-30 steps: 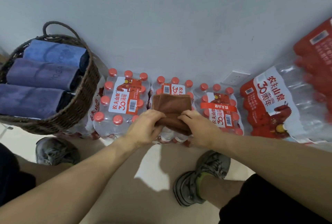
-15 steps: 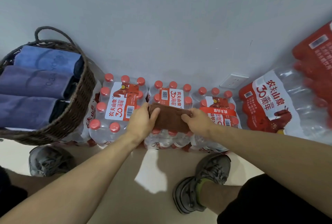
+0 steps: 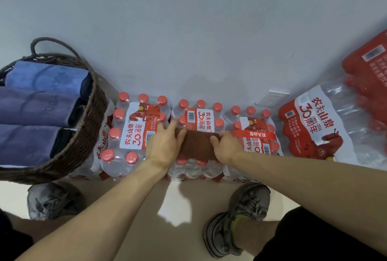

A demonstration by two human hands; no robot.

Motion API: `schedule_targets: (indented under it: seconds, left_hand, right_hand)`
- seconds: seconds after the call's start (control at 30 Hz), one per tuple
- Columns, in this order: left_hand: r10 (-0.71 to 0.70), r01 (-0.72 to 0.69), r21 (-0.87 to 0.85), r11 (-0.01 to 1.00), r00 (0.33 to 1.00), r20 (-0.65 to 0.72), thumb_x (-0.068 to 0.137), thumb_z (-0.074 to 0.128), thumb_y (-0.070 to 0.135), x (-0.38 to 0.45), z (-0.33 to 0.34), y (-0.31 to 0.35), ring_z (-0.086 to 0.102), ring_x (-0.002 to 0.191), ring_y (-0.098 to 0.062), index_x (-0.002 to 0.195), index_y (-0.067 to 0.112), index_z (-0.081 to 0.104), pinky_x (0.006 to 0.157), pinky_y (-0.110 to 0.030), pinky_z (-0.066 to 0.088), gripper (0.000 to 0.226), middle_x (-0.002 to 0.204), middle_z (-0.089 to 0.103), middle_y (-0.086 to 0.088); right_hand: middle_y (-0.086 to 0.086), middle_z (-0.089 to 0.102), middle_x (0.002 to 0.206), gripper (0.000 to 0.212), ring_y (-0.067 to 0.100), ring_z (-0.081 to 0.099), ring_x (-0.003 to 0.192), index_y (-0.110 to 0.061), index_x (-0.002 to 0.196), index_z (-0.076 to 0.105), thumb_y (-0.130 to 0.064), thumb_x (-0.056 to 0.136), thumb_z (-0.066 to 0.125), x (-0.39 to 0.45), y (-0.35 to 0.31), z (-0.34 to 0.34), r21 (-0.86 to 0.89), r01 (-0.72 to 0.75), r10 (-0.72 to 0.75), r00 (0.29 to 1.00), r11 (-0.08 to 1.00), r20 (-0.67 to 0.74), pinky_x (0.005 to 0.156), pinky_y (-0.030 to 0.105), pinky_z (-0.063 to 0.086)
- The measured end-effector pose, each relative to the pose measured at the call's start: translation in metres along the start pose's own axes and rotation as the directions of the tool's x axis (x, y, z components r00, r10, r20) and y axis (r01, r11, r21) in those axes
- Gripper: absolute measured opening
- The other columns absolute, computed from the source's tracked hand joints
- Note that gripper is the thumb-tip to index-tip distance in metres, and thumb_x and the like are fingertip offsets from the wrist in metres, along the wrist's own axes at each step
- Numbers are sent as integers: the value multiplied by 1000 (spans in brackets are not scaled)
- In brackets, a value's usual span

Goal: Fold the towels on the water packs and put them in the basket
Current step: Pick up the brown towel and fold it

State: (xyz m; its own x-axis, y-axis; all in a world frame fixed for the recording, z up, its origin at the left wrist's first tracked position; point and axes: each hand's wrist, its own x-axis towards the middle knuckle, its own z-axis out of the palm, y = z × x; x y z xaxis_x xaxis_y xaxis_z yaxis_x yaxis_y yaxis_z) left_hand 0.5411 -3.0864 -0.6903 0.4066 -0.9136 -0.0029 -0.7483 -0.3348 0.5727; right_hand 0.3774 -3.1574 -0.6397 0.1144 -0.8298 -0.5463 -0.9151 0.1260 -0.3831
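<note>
A brown towel (image 3: 196, 145), folded into a short thick band, lies on the middle water pack (image 3: 199, 114). My left hand (image 3: 164, 147) grips its left end and my right hand (image 3: 227, 148) grips its right end, both pressing it onto the bottle caps. The dark wicker basket (image 3: 83, 135) stands at the left on another pack, holding three folded blue and purple towels (image 3: 39, 107) side by side.
Three shrink-wrapped packs of red-capped bottles line the grey wall, with further packs (image 3: 318, 126) stacked at the right. A white wall socket (image 3: 272, 97) sits behind them. My two grey shoes (image 3: 234, 218) stand on the beige floor below.
The towel's far half has been folded toward me, making it a narrower band. Both hands shifted to its two ends, and the view moved slightly nearer.
</note>
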Motion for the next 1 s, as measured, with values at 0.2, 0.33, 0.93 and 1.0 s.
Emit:
schedule_targets:
  seconds: [0.2,0.33,0.93,1.0]
  left_hand:
    - [97,-74,-137,988,981,167,101,44,39,-12,-1,-3,52,94,-29,96,9,50,77,-35,40,30,95,53,-8]
    - [91,-63,-116,991,965,247,100,48,39,-18,-14,1,58,94,-29,103,10,52,77,-34,44,30,103,62,-11]
    - [282,-161,-232,959,572,770,78,80,20,17,-180,62,72,80,-14,96,17,67,71,-27,56,23,87,74,1]
    - [235,-128,-198,972,539,809,79,77,26,26,-213,46,72,81,-15,94,19,69,69,-25,57,18,88,75,2]
  right_hand:
    - [12,64,116,47,30,65,104,-10,124,55,-48,103,36,-1,3,-11,88,-74,56,980,993,191,94,42,54]
    - [6,72,108,44,25,66,104,-14,114,64,-49,88,67,-6,7,-13,467,-239,64,931,851,358,96,45,54]
    - [20,71,110,34,29,69,101,-5,107,72,-11,75,82,-74,-69,-103,578,393,-606,761,715,233,88,41,55]
    - [18,72,109,33,29,69,101,-3,109,71,-15,79,78,-79,-81,-100,626,351,-596,768,697,234,89,41,55]
